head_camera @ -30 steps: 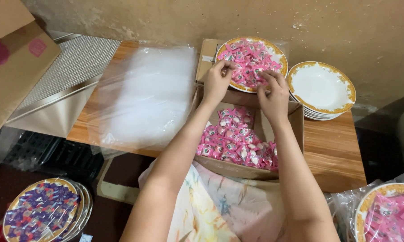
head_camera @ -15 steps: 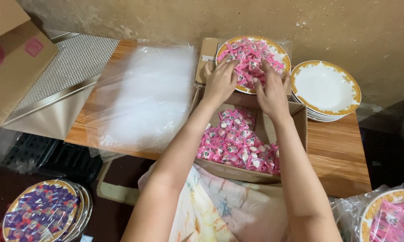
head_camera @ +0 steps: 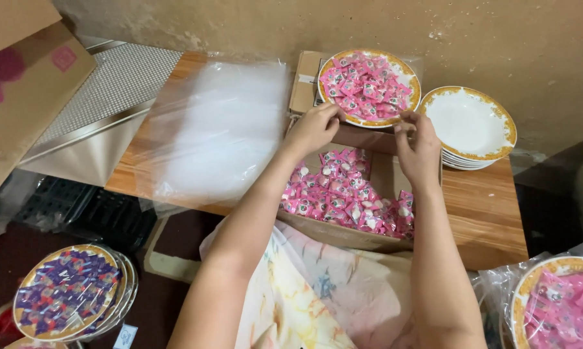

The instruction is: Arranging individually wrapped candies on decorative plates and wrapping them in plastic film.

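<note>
Pink-wrapped candies [head_camera: 367,87] fill a gold-rimmed plate [head_camera: 409,83] that sits on a closed carton [head_camera: 306,84] at twelve o'clock on the wooden table [head_camera: 482,207]. In the head view, the left hand [head_camera: 312,128] pinches the plate's near rim at seven o'clock, fingers curled shut on its edge. The right hand [head_camera: 418,147] touches the rim at five o'clock, fingertips [head_camera: 404,124] drawn together, though I cannot tell whether they truly clamp it. Below both wrists an open cardboard box [head_camera: 343,234] holds more loose pink candies [head_camera: 346,197]. A stack of empty white plates [head_camera: 470,126] stands at two o'clock, clear plastic sheets [head_camera: 217,129] lie at ten o'clock, and a plate of purple candies [head_camera: 68,298] rests at seven o'clock. The filled plate looks settled and levelled; lifting it would call for an even, two-handed hold so nothing spills.
</note>
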